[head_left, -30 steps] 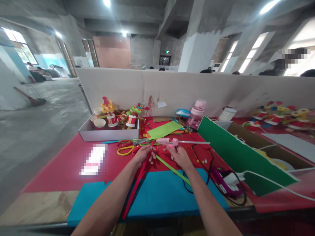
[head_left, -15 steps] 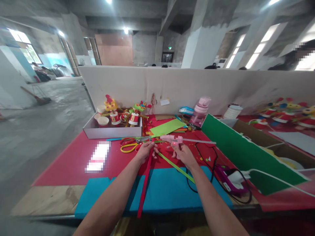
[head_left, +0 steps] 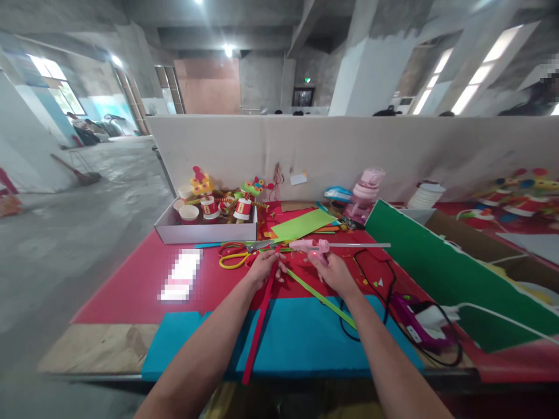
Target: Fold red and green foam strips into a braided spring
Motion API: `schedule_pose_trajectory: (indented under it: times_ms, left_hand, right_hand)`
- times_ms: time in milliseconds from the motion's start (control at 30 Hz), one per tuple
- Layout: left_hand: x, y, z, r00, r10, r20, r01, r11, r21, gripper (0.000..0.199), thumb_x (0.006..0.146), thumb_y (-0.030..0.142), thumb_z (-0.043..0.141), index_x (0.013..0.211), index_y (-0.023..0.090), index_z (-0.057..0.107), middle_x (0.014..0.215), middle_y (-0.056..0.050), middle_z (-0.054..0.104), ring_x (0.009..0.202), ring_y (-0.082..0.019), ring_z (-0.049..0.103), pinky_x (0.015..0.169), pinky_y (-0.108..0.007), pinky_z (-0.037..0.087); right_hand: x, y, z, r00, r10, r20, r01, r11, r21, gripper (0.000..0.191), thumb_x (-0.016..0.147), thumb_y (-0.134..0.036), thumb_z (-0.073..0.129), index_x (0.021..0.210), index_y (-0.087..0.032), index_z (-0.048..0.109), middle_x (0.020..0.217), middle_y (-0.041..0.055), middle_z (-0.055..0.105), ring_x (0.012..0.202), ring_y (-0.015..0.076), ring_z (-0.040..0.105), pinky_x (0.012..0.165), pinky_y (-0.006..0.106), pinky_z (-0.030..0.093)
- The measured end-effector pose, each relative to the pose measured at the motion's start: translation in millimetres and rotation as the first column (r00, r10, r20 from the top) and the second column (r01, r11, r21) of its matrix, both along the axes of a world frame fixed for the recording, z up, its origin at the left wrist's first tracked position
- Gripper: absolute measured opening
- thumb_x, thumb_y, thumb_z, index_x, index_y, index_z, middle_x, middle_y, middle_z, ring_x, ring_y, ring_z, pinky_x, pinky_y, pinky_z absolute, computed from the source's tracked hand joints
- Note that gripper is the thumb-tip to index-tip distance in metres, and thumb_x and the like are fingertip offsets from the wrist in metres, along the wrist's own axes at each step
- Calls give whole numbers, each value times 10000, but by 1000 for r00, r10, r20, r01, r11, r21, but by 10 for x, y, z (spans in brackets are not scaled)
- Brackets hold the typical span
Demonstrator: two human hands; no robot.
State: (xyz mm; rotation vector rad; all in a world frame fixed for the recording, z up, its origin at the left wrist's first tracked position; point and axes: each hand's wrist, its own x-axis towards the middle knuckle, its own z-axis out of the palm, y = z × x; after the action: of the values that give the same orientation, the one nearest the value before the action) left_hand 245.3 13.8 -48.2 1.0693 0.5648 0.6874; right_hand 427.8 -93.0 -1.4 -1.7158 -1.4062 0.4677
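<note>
One right hand (head_left: 337, 274), curled round glue gun (head_left: 305, 245)

A wooden table (head_left: 98, 348) carries a red cover (head_left: 120, 288), with a blue sheet (head_left: 301, 343) across the front at 6 o'clock. Clockwise from the middle, a white box (head_left: 209, 234) stands at 10 o'clock, scissors (head_left: 234, 260) lie just inside it, green paper (head_left: 305, 224) is at 12, and a pink stand (head_left: 364, 196) is at 1 — a blue packet (head_left: 338, 194) beside it. A green-sided box (head_left: 419, 273) fills 3 o'clock, and a purple device (head_left: 417, 320) sits at 4 — cables around it.
</note>
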Motion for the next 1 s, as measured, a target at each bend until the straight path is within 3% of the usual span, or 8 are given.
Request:
schedule_pose_trajectory:
  times_ms: [400, 567, 1000]
  left_hand:
    - [-7, -20, 17, 1000, 21, -3, -21, 1000, 6, 246, 853, 344, 520, 905, 105, 548, 597, -64, 651, 360, -94, 464, 445, -294, 516]
    - [1, -32, 22, 1000, 25, -10, -25, 1000, 19, 240, 851, 342, 518, 901, 109, 543, 588, -61, 650, 352, -93, 461, 434, -288, 512]
    - [9, -51, 40, 1000, 5, 1, -5, 1000, 5, 227, 852, 341, 518, 898, 119, 523, 572, -56, 647, 338, -91, 460, 428, -279, 513]
  right_hand:
    - [-22, -8, -45, 993, 20, 116, -24, 999, 34, 429, 860, -570, 445, 748, -182, 591, 514, 29, 602, 535, 193, 610, 516, 246, 398]
    - [-56, 1, -44, 988, 48, 148, -58, 997, 58, 394, 869, -525, 458, 775, -172, 606, 643, 59, 660, 609, 191, 630, 545, 239, 403]
    - [-81, 28, -73, 986, 79, 148, -93, 992, 90, 335, 879, -464, 470, 866, -164, 619, 778, 83, 694, 705, 200, 647, 614, 241, 424]
